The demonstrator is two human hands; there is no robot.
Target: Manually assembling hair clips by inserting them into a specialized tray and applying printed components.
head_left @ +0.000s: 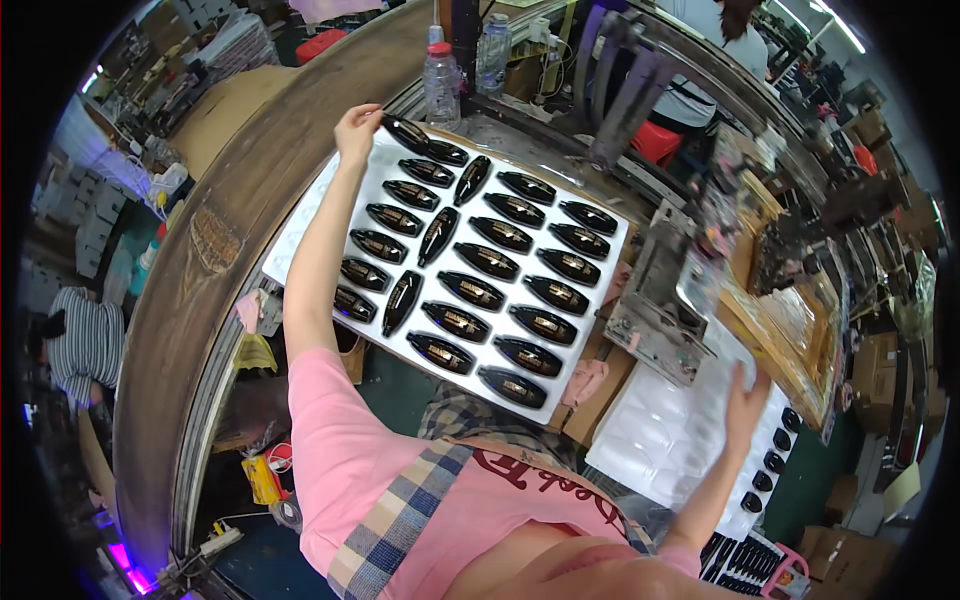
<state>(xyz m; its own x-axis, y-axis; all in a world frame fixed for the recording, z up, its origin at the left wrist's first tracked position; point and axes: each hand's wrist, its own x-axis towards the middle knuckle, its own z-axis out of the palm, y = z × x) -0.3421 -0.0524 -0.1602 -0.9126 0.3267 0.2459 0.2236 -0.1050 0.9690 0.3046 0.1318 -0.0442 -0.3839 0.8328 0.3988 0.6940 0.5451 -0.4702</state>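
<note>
Our left hand (pixel 357 130) reaches out to the far left corner of the white tray (pixel 300 215), fingers curled over its edge and touching the black piece (pixel 405 131) that lies nearest that corner; we cannot tell whether the fingers actually grip it. That tray is a white moulded sheet lying slanted in front of us, filled with rows of glossy black, teardrop-shaped pieces, most of them bearing a gold-coloured mark in the middle, with a few longer pieces set crosswise between the rows. Our right hand (pixel 745 400) rests flat and open on a stack of white empty trays (pixel 665 435) to the lower right, holding nothing. Just beside that stack, small black round caps (pixel 772 462) sit in a line along its right edge. Two clear plastic bottles (pixel 442 85) stand beyond the filled tray.
</note>
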